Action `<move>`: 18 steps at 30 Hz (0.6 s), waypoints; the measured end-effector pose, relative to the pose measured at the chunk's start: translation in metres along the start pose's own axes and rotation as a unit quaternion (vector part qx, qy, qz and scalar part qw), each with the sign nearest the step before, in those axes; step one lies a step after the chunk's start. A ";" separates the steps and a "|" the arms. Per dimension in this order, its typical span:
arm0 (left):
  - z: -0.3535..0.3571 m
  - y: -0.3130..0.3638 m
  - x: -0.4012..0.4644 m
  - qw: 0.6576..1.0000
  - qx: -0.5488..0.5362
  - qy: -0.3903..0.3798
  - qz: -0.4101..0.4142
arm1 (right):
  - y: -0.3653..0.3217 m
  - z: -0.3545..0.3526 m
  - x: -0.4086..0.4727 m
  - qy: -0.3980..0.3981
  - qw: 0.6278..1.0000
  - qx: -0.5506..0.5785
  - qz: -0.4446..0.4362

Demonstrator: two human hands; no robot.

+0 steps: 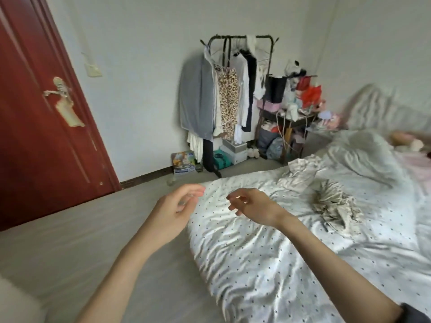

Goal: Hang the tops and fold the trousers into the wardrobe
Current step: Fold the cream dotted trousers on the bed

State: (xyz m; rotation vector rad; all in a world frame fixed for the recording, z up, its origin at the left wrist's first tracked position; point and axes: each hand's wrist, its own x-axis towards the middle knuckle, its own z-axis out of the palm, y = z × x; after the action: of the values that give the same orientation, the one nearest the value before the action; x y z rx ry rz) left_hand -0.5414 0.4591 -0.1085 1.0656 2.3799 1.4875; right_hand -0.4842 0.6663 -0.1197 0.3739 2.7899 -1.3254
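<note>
Head view: your left hand (177, 203) and right hand (253, 206) hover loose-fingered, holding nothing; the crumpled garment (335, 203) lies on the bed (256, 264), well right of both, so a hasty one-handed grab risks dragging it tangled

text: none readable | printed pack (184, 162) on floor by rack: lettering too blurred

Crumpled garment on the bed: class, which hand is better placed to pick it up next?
Probably the right hand: it hangs empty over the bed, nearer the crumpled garment. The left hand is beyond the bed's edge.
</note>
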 end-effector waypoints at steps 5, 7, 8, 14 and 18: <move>0.035 -0.045 0.109 0.995 0.013 -0.102 -0.003 | 0.058 -0.037 0.036 0.083 0.992 0.015 0.092; 0.069 -0.056 0.152 0.988 0.010 -0.154 0.002 | 0.092 -0.057 0.042 0.124 0.982 0.018 0.139; 0.090 -0.061 0.174 0.983 0.010 -0.183 0.007 | 0.112 -0.068 0.045 0.145 0.976 0.015 0.164; 0.203 -0.086 0.262 0.943 0.025 -0.331 0.016 | 0.230 -0.116 0.069 0.226 0.928 -0.032 0.293; 0.288 -0.103 0.334 0.921 0.056 -0.385 0.010 | 0.325 -0.154 0.106 0.232 0.897 -0.049 0.374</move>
State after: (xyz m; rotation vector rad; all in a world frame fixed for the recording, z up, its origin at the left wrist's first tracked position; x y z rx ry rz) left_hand -0.7067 0.8534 -0.2579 1.3733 1.8864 0.7157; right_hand -0.5011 1.0033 -0.2822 1.7321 2.5069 -0.9747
